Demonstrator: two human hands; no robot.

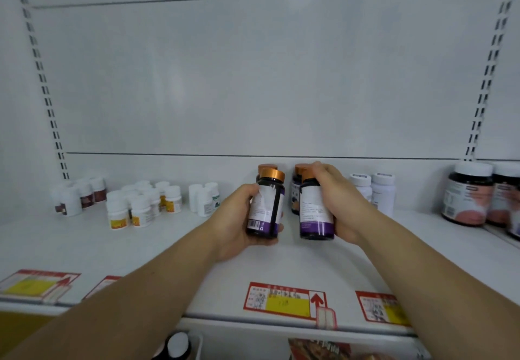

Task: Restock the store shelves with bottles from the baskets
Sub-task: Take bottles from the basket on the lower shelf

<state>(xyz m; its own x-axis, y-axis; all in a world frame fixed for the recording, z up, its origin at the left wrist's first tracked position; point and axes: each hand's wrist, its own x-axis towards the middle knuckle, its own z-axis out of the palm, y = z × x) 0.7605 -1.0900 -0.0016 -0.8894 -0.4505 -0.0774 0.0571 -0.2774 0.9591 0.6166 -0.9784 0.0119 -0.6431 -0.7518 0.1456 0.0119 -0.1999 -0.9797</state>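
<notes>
My left hand (pixel 239 218) grips one dark bottle (pixel 266 207), my right hand (pixel 336 199) grips another bottle (pixel 315 210). Next, stand both near the shelf's (pixel 140 249) back edge.

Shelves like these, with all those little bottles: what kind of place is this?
Most likely a pharmacy or health shop aisle. A white display shelf carries red and yellow price tags on its front edge, small white pill bottles stand in groups, and each hand holds a dark supplement bottle.
</notes>
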